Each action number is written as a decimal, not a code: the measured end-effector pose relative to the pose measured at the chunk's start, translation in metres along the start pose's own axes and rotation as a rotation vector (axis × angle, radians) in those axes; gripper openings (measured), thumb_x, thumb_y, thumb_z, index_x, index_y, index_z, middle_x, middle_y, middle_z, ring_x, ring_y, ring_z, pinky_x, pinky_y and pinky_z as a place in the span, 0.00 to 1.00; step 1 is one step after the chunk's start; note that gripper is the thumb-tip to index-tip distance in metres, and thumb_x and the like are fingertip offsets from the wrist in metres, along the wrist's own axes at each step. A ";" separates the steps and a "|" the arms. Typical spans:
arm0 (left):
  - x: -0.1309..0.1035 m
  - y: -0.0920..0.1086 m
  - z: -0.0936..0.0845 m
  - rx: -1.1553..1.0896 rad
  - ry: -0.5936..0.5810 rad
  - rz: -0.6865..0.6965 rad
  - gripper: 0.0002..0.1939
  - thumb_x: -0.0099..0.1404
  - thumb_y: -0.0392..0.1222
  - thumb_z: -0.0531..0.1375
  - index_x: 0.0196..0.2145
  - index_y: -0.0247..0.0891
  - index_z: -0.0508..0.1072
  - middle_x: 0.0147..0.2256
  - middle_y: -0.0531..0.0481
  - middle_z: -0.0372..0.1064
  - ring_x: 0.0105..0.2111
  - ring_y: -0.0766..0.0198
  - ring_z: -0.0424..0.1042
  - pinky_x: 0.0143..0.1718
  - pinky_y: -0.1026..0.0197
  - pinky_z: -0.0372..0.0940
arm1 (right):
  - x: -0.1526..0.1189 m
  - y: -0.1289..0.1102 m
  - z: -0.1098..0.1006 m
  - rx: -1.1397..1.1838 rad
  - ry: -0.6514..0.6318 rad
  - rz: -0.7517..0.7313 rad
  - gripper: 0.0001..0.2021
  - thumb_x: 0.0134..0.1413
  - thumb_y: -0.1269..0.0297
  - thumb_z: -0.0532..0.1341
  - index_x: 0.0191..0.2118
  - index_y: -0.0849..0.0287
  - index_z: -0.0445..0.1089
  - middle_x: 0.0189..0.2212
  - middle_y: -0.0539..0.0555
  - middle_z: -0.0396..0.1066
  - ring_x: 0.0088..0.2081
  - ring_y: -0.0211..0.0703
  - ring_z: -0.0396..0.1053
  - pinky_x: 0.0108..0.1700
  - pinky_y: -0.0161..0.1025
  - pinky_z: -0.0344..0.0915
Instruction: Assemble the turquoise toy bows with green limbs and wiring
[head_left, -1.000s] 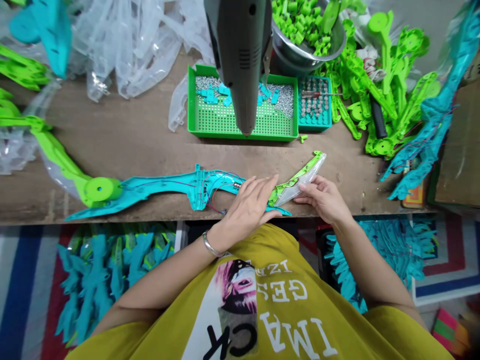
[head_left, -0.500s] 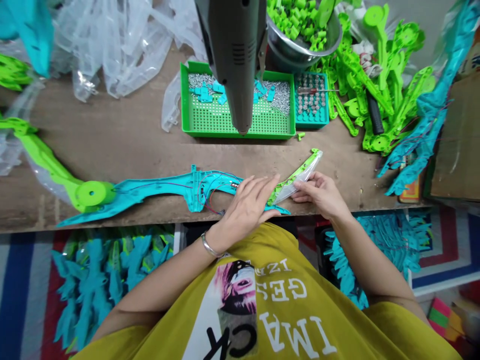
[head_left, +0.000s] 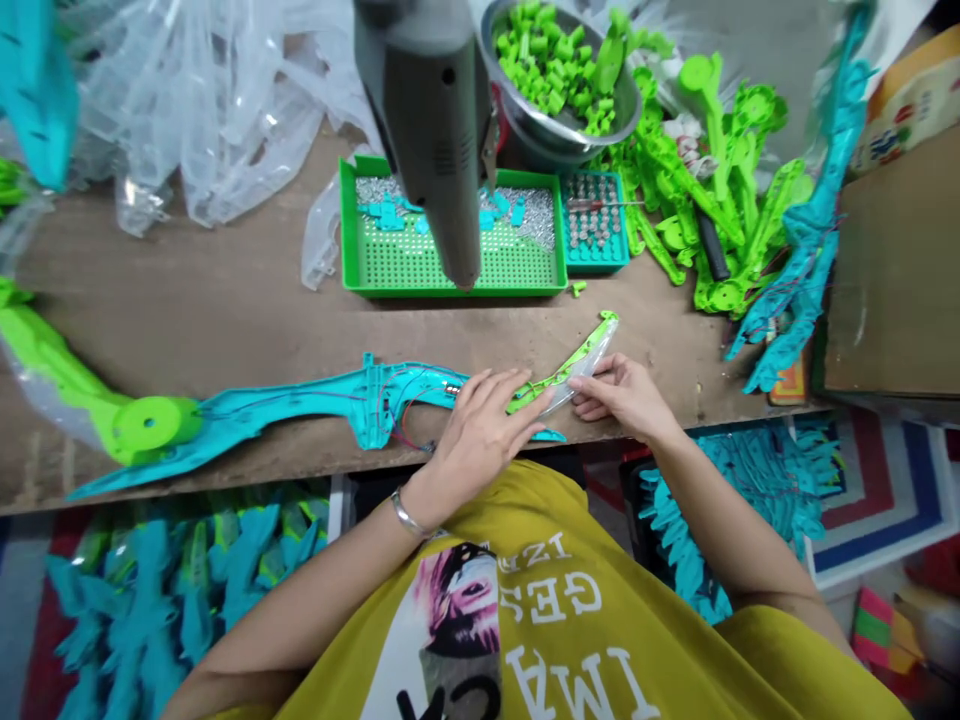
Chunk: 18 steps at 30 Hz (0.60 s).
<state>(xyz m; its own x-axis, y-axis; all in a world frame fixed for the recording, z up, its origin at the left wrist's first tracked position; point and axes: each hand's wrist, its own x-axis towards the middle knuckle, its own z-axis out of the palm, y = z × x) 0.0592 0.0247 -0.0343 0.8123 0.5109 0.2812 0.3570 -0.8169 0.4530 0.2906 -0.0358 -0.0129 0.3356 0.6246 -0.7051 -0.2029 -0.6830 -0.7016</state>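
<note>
A blue toy bow body (head_left: 292, 402) lies along the table's front edge, inner side up, with thin red and dark wires on it. My left hand (head_left: 480, 425) rests over its right end, fingers stretched out flat and thumb reaching toward the joint. A curved green bow limb (head_left: 570, 365) sticks out to the right from beneath those fingers. Along its lower side runs a clear plastic piece (head_left: 589, 372), pinched between the thumb and fingers of my right hand (head_left: 619, 395). At the left end, another green limb (head_left: 67, 375) with a round hub joins the body. My left palm hides the right joint.
A grey power screwdriver (head_left: 442, 150) hangs above a green tray (head_left: 450, 275) of screws and small blue parts. Beside it are a teal box (head_left: 596, 255), a metal bowl (head_left: 555, 140) and piled green limbs (head_left: 720, 230). Clear plastic pieces (head_left: 232, 130) heap at back left.
The camera view has shifted, so the table things appear lower and further left. My left thumb has moved up toward the clear piece. My right hand keeps its pinch on it.
</note>
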 end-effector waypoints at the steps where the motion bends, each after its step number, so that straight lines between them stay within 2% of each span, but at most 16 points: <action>1: 0.000 0.000 0.000 0.002 0.006 -0.003 0.18 0.74 0.45 0.60 0.59 0.44 0.75 0.58 0.38 0.72 0.59 0.49 0.71 0.61 0.41 0.65 | 0.003 -0.003 -0.004 -0.013 0.011 -0.004 0.24 0.48 0.58 0.78 0.38 0.56 0.61 0.21 0.52 0.79 0.20 0.42 0.77 0.21 0.32 0.76; 6: 0.001 -0.001 0.001 0.019 0.030 0.015 0.18 0.73 0.44 0.60 0.59 0.44 0.75 0.57 0.38 0.73 0.57 0.48 0.72 0.60 0.41 0.66 | 0.026 -0.025 -0.029 -0.005 0.158 -0.065 0.18 0.61 0.54 0.69 0.36 0.55 0.59 0.20 0.51 0.77 0.21 0.40 0.77 0.23 0.33 0.77; 10: 0.002 -0.004 0.002 0.039 0.044 0.042 0.18 0.73 0.43 0.61 0.59 0.45 0.75 0.58 0.38 0.72 0.57 0.49 0.72 0.58 0.42 0.67 | 0.043 -0.040 -0.038 -0.057 0.101 -0.043 0.16 0.60 0.55 0.70 0.33 0.58 0.64 0.19 0.51 0.76 0.20 0.37 0.75 0.23 0.30 0.75; 13: 0.002 -0.006 0.003 0.071 0.052 0.071 0.17 0.73 0.42 0.61 0.58 0.45 0.75 0.57 0.38 0.73 0.55 0.48 0.72 0.56 0.43 0.68 | 0.051 -0.048 -0.038 -0.090 0.055 -0.010 0.15 0.60 0.60 0.70 0.28 0.61 0.68 0.17 0.52 0.75 0.17 0.37 0.73 0.21 0.29 0.73; 18: 0.003 -0.011 0.006 0.096 0.077 0.115 0.17 0.72 0.41 0.62 0.57 0.43 0.75 0.56 0.37 0.73 0.54 0.47 0.73 0.54 0.44 0.68 | 0.057 -0.054 -0.036 -0.143 0.019 0.031 0.16 0.59 0.65 0.70 0.23 0.61 0.68 0.16 0.53 0.74 0.15 0.36 0.70 0.17 0.30 0.70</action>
<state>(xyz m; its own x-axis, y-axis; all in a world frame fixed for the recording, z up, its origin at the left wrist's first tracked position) 0.0609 0.0333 -0.0433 0.8142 0.4285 0.3918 0.3092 -0.8912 0.3320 0.3543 0.0227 -0.0120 0.3487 0.5957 -0.7235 -0.0807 -0.7501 -0.6564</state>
